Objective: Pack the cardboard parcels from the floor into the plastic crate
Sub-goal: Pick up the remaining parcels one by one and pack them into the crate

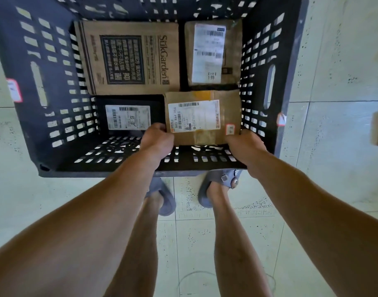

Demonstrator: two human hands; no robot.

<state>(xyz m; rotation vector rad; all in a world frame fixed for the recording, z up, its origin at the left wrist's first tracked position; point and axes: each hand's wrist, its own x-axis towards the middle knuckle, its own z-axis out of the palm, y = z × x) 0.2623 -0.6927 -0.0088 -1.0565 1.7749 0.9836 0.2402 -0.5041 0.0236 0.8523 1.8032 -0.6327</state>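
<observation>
Your left hand (pixel 157 138) and right hand (pixel 244 146) each grip a near corner of the brown parcel (pixel 202 118), holding it level in the crate's (pixel 98 173) near right corner, likely to seat it flat beside the black parcel (pixel 128 116).

Parcels (pixel 130 58) cover the crate (pixel 44 93) floor; room seemingly remains above them.

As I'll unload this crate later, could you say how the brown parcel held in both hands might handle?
The brown parcel probably stays stiff: its faces look flat while the left hand and right hand grip only its near corners. That corner grip suggests it is fairly light. Its creased, taped cardboard looks unlikely to slip.
</observation>
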